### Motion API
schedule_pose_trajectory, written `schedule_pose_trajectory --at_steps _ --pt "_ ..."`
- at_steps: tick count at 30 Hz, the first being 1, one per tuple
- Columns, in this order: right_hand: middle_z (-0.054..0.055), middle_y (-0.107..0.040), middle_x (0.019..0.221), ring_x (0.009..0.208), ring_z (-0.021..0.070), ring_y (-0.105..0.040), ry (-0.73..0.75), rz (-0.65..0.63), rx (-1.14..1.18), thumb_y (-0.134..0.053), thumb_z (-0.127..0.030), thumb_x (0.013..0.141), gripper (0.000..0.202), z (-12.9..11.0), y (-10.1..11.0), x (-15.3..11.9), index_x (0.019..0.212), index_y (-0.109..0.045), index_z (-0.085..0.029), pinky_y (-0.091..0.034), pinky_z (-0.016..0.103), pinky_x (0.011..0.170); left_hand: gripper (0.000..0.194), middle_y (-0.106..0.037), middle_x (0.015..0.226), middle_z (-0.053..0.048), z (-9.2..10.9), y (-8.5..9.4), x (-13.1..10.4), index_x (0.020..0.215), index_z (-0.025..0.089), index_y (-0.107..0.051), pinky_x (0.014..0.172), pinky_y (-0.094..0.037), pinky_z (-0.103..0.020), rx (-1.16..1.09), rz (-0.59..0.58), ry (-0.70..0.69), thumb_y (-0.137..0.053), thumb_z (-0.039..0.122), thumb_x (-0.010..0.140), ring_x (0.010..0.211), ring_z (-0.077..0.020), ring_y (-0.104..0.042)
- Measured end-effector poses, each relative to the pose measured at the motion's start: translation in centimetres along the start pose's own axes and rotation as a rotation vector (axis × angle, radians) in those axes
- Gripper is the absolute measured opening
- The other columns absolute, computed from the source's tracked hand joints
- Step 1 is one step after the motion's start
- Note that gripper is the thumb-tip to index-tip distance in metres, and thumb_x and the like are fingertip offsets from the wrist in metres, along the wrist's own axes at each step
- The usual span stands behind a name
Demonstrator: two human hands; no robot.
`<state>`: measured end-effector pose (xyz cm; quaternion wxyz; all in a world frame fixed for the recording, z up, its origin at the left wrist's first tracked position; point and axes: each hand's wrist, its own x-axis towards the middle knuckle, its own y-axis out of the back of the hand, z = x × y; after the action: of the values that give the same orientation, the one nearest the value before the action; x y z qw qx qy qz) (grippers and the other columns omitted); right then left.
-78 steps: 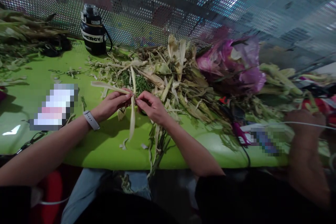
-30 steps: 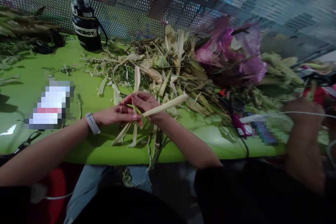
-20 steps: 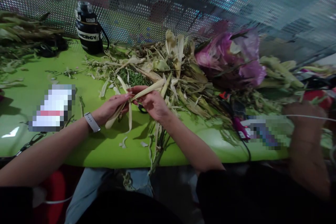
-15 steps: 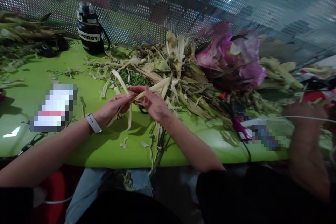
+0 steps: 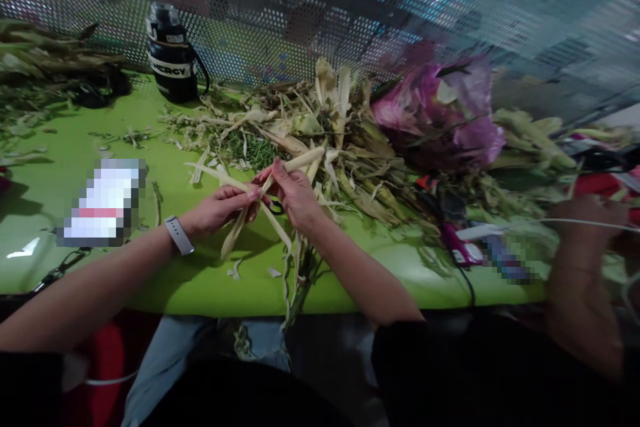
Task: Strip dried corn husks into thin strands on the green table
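Observation:
Pale strips of corn husk cross one another between my hands, above the green table. My left hand, with a white band on its wrist, pinches the strips where they cross. My right hand grips the strip that points up and to the right, thumb on top. One strip end sticks out to the upper left, and two others hang below my fingers. Just beyond my hands lies a heap of dry husks with thin green pieces in it. Longer husk strips hang over the front edge by my right wrist.
A black bottle stands at the back left, and a phone lies left of my arm. A pink plastic bag rests behind on the right. Another person's arm reaches in at the far right, near a cable.
The crossing strips have turned between my fingers: the end that pointed steeply up now leans flatter to the left, and the lower ends have swung apart. Both hands stay close together.

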<state>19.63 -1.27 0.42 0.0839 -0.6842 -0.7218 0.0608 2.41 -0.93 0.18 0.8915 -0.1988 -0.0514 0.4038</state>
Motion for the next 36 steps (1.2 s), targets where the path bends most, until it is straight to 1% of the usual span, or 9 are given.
schedule_pose_trajectory --at_steps 3,6,10,13,17,20,25,30,36 --pt "0.001 -0.067 0.073 0.072 0.0146 -0.065 -0.072 0.001 -0.074 -0.056 -0.076 0.075 0.057 -0.7 0.9 0.3 0.080 -0.064 -0.019 -0.053 0.027 0.068 0.026 -0.072 0.081 -0.002 -0.3 0.3 0.6 0.085 0.018 -0.076 0.072 -0.049 -0.024 -0.129 0.119 -0.129 -0.083 0.036 0.068 0.073 -0.0121 -0.062" --pt "0.001 -0.067 0.072 0.071 0.0145 -0.065 -0.102 -0.136 -0.197 -0.056 -0.071 0.079 0.054 -1.3 1.2 0.0 0.078 -0.065 -0.019 -0.052 0.029 0.073 0.022 -0.074 0.094 -0.003 -0.3 0.7 1.0 0.089 0.020 -0.076 0.082 -0.049 -0.027 -0.174 0.171 -0.222 -0.081 0.033 0.072 0.085 -0.0137 -0.064" --pt "-0.002 -0.060 0.061 0.056 0.0104 -0.056 -0.029 -0.269 -0.271 -0.064 -0.063 0.079 0.046 -1.3 0.7 -0.6 0.071 -0.061 -0.018 -0.047 0.025 0.061 0.020 -0.070 0.088 -0.002 0.0 0.8 1.0 0.086 0.018 -0.075 0.071 -0.049 -0.022 -0.153 0.183 -0.206 -0.081 0.032 0.073 0.079 -0.0117 -0.061" --pt "-0.004 -0.055 0.056 0.049 0.0083 -0.049 -0.004 -0.259 -0.257 -0.063 -0.063 0.080 0.047 -1.0 0.3 -0.8 0.066 -0.058 -0.019 -0.042 0.024 0.054 0.018 -0.061 0.069 0.002 0.3 0.5 0.7 0.079 0.018 -0.071 0.051 -0.039 -0.017 -0.160 0.211 -0.162 -0.083 0.028 0.070 0.057 -0.0061 -0.048" --pt "-0.004 -0.054 0.054 0.047 0.0081 -0.048 -0.012 -0.262 -0.238 -0.064 -0.062 0.079 0.047 -0.9 0.1 -0.8 0.065 -0.056 -0.019 -0.041 0.023 0.051 0.023 -0.052 0.062 0.005 0.3 0.6 0.6 0.072 0.016 -0.065 0.046 -0.034 -0.015 -0.184 0.201 -0.168 -0.084 0.027 0.068 0.053 -0.0037 -0.042" --pt "-0.005 -0.053 0.051 0.047 0.0085 -0.049 0.005 -0.242 -0.262 -0.062 -0.062 0.080 0.046 -1.0 0.2 -0.8 0.065 -0.056 -0.019 -0.042 0.024 0.052 0.022 -0.057 0.068 0.004 -0.1 1.1 0.9 0.077 0.016 -0.067 0.053 -0.040 -0.014 -0.176 0.193 -0.146 -0.083 0.029 0.070 0.058 -0.0036 -0.048" --pt "-0.005 -0.051 0.051 0.048 0.0094 -0.051 0.073 -0.214 -0.364 -0.059 -0.063 0.082 0.047 -1.2 0.3 -0.9 0.066 -0.056 -0.019 -0.044 0.025 0.053 0.028 -0.069 0.088 -0.001 -0.5 1.8 1.5 0.089 0.016 -0.073 0.083 -0.048 -0.025 -0.003 0.248 -0.187 -0.080 0.037 0.072 0.087 -0.0117 -0.061" --pt "-0.006 -0.047 0.047 0.043 0.0083 -0.045 0.108 -0.176 -0.368 -0.059 -0.059 0.083 0.046 -1.3 0.2 -1.1 0.062 -0.054 -0.020 -0.039 0.024 0.048 0.027 -0.067 0.079 -0.001 0.3 1.3 1.1 0.085 0.014 -0.072 0.079 -0.048 -0.026 0.199 0.246 -0.206 -0.078 0.038 0.074 0.078 -0.0118 -0.059" --pt "-0.004 -0.054 0.058 0.055 0.0106 -0.051 0.147 0.002 -0.419 -0.061 -0.051 0.085 0.036 -1.2 1.2 -0.1 0.068 -0.055 -0.020 -0.044 0.025 0.060 0.019 -0.068 0.086 0.000 0.1 1.2 1.2 0.088 0.019 -0.073 0.081 -0.048 -0.022 -0.011 0.168 -0.191 -0.078 0.031 0.075 0.086 -0.0108 -0.061"
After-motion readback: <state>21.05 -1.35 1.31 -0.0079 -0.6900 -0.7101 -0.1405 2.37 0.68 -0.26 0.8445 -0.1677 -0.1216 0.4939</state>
